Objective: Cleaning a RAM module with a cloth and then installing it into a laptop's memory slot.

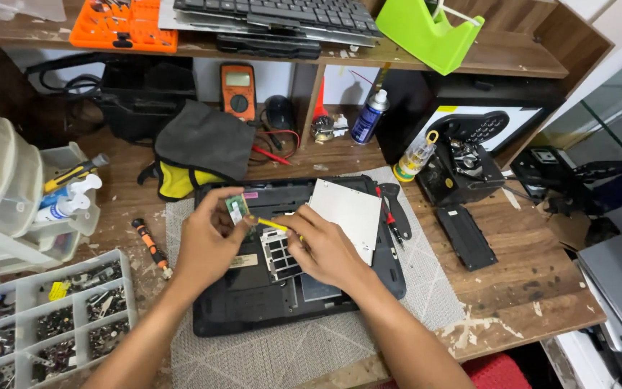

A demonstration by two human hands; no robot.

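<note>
cluttered wooden workbench (512,238); left hand (206,241) pinches a small green card (237,209), right hand (325,248) grips a yellow tool (273,225).

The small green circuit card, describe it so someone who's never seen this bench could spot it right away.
Start at the black laptop lying open-bottomed on the grey mat mid-bench. Above its upper left part, the left hand pinches a small green circuit card, while the right hand points a yellow tool at it. It is the only green board there.

orange multimeter (237,91) with a small grey screen by the back wall, blue-labelled spray can (368,117) right of it, black-and-white box (494,124) further right.
</note>
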